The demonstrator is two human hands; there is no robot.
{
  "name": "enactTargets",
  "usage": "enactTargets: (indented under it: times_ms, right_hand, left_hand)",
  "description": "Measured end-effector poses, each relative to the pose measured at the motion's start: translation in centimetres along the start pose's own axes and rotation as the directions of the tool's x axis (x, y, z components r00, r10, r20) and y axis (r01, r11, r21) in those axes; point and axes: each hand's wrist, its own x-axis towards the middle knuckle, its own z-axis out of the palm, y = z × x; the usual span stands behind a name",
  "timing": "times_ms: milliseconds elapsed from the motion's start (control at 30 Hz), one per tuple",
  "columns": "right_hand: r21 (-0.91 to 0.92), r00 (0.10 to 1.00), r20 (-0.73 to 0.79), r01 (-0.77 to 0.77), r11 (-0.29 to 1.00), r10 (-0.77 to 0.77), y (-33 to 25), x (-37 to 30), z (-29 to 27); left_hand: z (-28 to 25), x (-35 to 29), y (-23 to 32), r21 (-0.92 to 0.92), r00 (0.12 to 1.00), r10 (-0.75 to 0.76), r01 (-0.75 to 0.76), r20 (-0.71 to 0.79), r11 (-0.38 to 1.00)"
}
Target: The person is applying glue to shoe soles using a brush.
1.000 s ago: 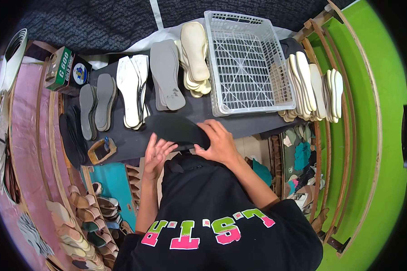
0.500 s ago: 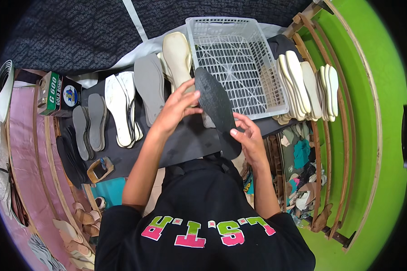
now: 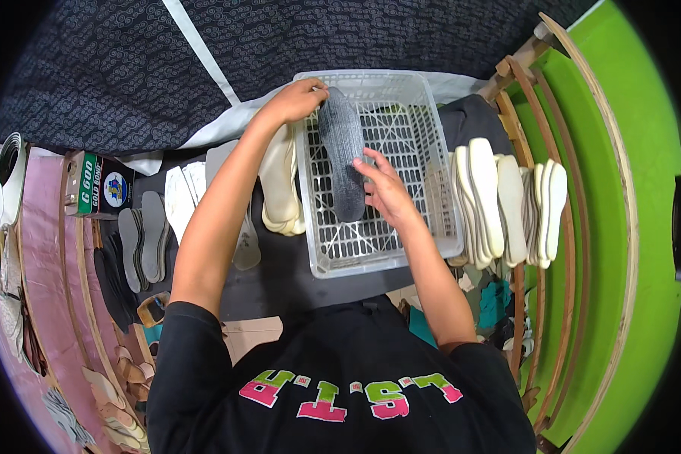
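Note:
A dark grey shoe insole (image 3: 342, 163) is over the translucent plastic crate (image 3: 386, 263), its long side running from far to near. At the insole's far end, my left hand (image 3: 301, 101) pinches its edge between bent fingers, reaching over the crate's left rim. My right hand (image 3: 390, 195) is inside the crate's outline, to the right of the insole; its fingers are spread and one fingertip meets the insole's edge. Whether the insole rests on the crate's slotted floor or hangs just above it, I cannot tell.
Cream insoles (image 3: 278, 185) stand left of the crate, with white ones (image 3: 181, 198) and grey ones (image 3: 153, 234) further left. More cream insoles (image 3: 483, 200) line its right side. A green and white tin (image 3: 98, 184) stands far left. Wooden rails (image 3: 567, 265) run along the right.
Both hands have moved away from me with the insole, from the crate's near left edge to over the crate. My right hand has loosened and spread its fingers. The view has shifted.

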Motion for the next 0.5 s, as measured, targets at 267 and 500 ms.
enactTargets:
  times_ms: [267,500]
  right_hand:
    - [-0.046,0.994,-0.038,-0.102,0.994,0.101,1.0,6.5,-0.1]
    - [-0.033,0.993,0.024,-0.116,0.993,0.117,2.0,9.9,-0.5]
  left_hand:
    - [1.5,2.1,-1.2,0.521,0.99,0.055,0.019,-0.127,0.853]
    - [1.7,3.5,-2.2,0.598,0.993,0.039,0.034,-0.108,0.801]
